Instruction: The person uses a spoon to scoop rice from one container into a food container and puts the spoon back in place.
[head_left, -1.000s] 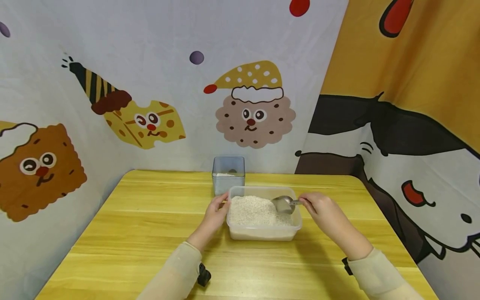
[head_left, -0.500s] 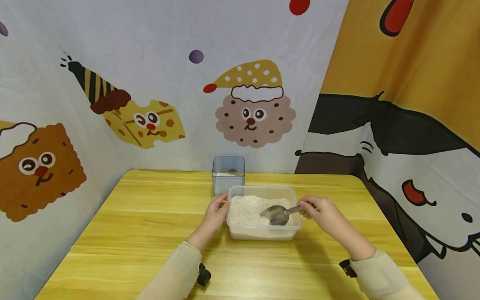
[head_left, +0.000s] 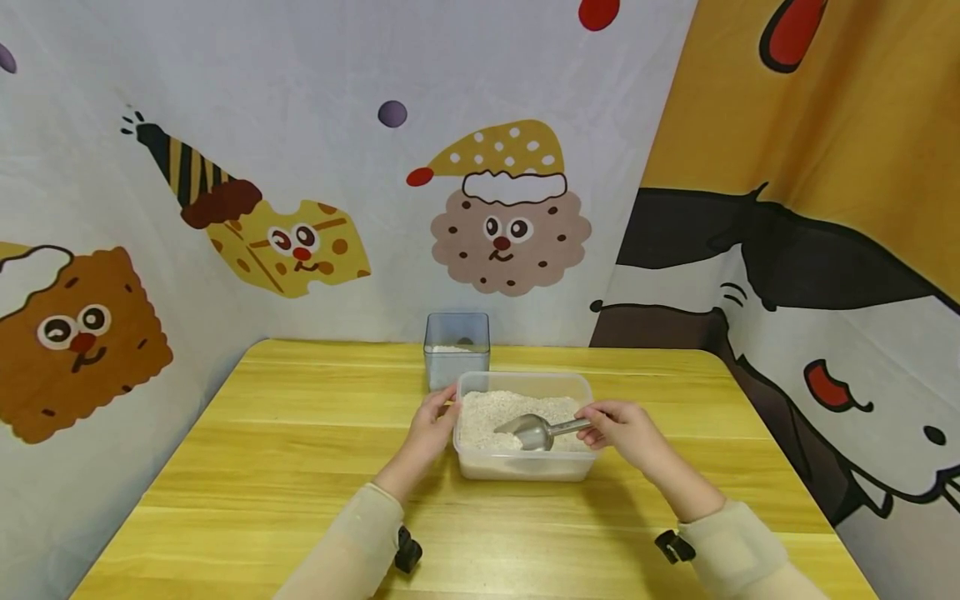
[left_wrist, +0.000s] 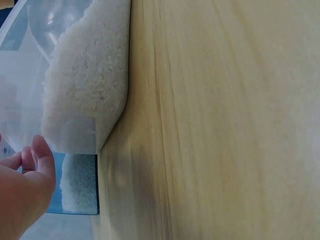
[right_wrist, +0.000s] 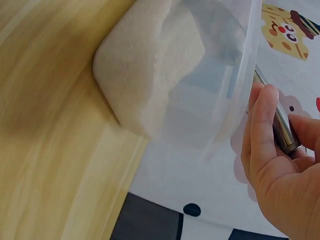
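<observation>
A clear plastic tub [head_left: 525, 468] of white rice [head_left: 487, 412] sits mid-table. My right hand [head_left: 618, 429] grips the handle of a metal scoop [head_left: 528, 431], whose bowl lies in the rice toward the tub's middle. In the right wrist view the fingers [right_wrist: 262, 130] curl round the scoop handle [right_wrist: 280, 127] beside the tub's wall [right_wrist: 240, 75]. My left hand [head_left: 433, 421] holds the tub's left rim; the left wrist view shows its fingertips [left_wrist: 40, 155] against the tub [left_wrist: 75, 75]. A smaller clear square container [head_left: 457, 348] with a little rice stands just behind the tub.
The yellow wooden table [head_left: 300, 450] stretches left and right of the tub. Printed cartoon cloth walls [head_left: 337, 208] close in the back and both sides. The table's right edge [head_left: 787, 467] runs near my right sleeve.
The right hand has drawn the scoop leftward and down into the rice, from the tub's right side toward its middle. The left hand and both containers have stayed put.
</observation>
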